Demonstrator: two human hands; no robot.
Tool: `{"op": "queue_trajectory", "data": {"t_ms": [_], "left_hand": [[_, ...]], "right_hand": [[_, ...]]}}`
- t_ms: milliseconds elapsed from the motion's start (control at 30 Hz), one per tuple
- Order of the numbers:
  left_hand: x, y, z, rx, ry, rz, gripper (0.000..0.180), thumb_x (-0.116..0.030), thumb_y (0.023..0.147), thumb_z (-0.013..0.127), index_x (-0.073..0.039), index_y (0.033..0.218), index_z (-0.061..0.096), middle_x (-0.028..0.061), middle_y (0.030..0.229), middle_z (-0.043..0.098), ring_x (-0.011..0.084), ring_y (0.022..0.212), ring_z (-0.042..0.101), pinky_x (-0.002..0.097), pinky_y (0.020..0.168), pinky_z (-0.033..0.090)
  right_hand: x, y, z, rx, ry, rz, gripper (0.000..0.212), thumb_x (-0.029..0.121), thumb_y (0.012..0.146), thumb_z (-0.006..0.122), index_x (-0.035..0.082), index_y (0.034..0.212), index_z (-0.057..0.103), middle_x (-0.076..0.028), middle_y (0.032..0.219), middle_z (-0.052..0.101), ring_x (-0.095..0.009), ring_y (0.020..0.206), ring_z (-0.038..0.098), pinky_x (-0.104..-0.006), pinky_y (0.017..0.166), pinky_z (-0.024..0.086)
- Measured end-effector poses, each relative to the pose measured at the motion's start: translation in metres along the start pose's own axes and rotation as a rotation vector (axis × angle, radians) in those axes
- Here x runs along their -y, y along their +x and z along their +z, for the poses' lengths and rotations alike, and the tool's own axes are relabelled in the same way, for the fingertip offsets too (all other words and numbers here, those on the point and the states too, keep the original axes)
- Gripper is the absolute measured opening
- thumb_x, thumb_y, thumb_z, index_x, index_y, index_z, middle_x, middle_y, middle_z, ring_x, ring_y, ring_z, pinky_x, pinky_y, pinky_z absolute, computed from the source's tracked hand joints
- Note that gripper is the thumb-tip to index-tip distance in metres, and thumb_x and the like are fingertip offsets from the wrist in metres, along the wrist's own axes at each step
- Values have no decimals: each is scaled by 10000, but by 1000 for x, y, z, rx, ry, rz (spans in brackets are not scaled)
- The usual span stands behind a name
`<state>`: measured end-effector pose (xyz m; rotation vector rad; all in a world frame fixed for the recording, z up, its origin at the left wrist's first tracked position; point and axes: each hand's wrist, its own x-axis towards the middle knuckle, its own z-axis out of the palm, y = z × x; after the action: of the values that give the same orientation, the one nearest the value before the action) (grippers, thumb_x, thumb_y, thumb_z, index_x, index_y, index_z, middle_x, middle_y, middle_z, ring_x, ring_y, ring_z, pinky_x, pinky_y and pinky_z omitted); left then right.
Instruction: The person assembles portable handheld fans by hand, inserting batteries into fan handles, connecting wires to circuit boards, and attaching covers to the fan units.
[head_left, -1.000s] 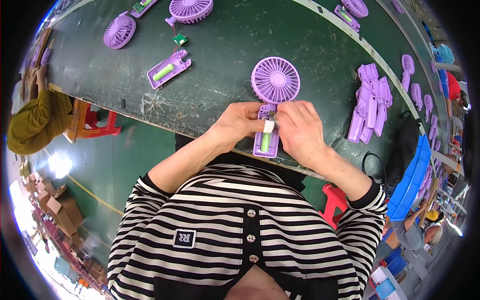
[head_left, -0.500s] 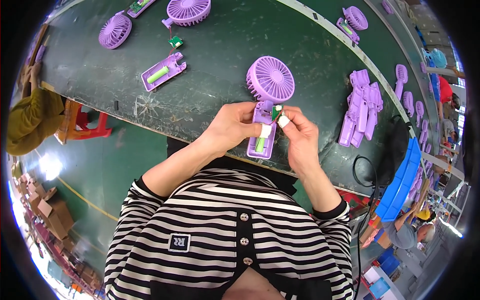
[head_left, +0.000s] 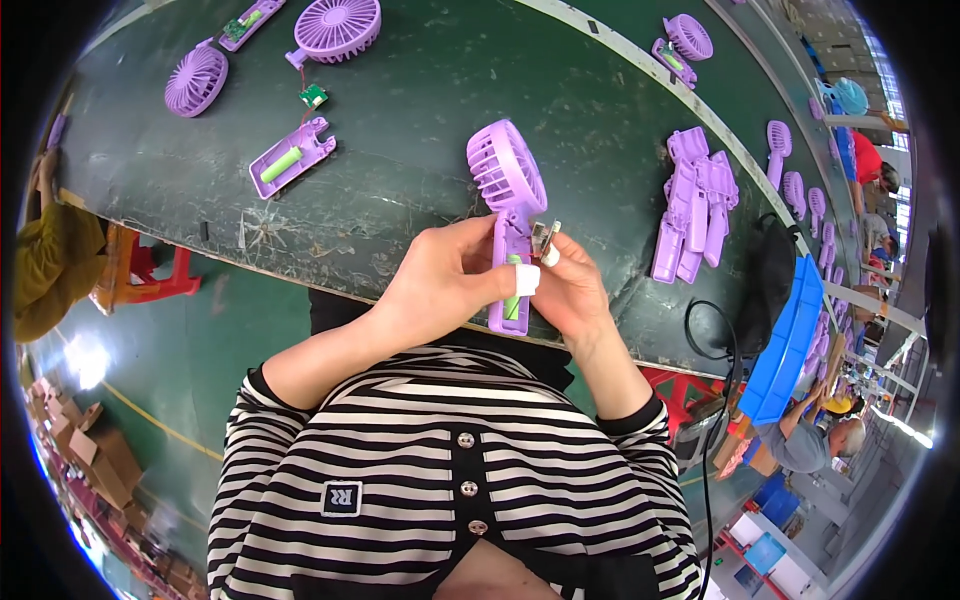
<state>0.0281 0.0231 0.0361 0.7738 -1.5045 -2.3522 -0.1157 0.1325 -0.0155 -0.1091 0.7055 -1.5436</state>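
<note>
A purple handheld fan (head_left: 508, 168) is in front of me, its round caged head pointing away and its handle opened toward me. Inside the handle lies a green battery cell (head_left: 513, 300). My left hand (head_left: 445, 268) grips the handle from the left, its white-wrapped thumb across the cell. Between the fingertips of my right hand (head_left: 572, 285) a small circuit board (head_left: 543, 238) stands on edge, just right of the handle. White wrapping covers a right fingertip too. The wires at the board are mostly hidden.
On the green table (head_left: 400, 140) at the left lie an open handle half (head_left: 292, 158) with a wired board (head_left: 314, 96) and another fan head (head_left: 338, 28). Purple handle shells (head_left: 697, 205) are piled at the right, near a blue bin (head_left: 795, 345) and a black cable (head_left: 735, 345).
The fan has been tilted, so its head now shows side-on. My right fingers have turned the circuit board from face-up to on edge, slightly away from the handle. The whole view has shifted a little.
</note>
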Motion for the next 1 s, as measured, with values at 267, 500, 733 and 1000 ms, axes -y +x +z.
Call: {"op": "queue_trajectory", "data": {"t_ms": [267, 500, 733, 1000], "left_hand": [[-14, -5, 7, 47, 294, -41, 537, -91, 751, 674, 35, 1219, 442, 72, 933, 593, 103, 803, 571, 259, 698, 483], [-10, -6, 6, 34, 310, -44, 573, -66, 726, 675, 43, 1229, 423, 82, 934, 596, 114, 809, 575, 264, 706, 485], [-2, -4, 4, -31, 235, 46, 588, -191, 693, 716, 47, 1170, 469, 95, 825, 621, 138, 747, 601, 288, 671, 503], [1, 1, -13, -54, -222, -273, 423, -282, 841, 570, 25, 1128, 517, 100, 964, 600, 166, 866, 593, 304, 742, 494]], "right_hand": [[-4, -3, 4, -13, 67, -16, 338, 133, 772, 636, 4, 1072, 550, -126, 1038, 595, -235, 967, 582, -396, 879, 466], [-3, -3, 4, 32, 26, 10, 405, 198, 821, 603, -13, 1153, 509, -112, 1116, 561, -239, 1067, 508, -403, 965, 365], [-6, 0, 8, -51, 29, -2, 371, 201, 821, 605, -10, 1119, 535, -96, 1094, 569, -219, 1038, 511, -396, 945, 374], [-5, -1, 7, -145, -491, -305, 140, -8, 810, 537, -23, 932, 604, -66, 1041, 535, -160, 938, 516, -281, 854, 398]]}}
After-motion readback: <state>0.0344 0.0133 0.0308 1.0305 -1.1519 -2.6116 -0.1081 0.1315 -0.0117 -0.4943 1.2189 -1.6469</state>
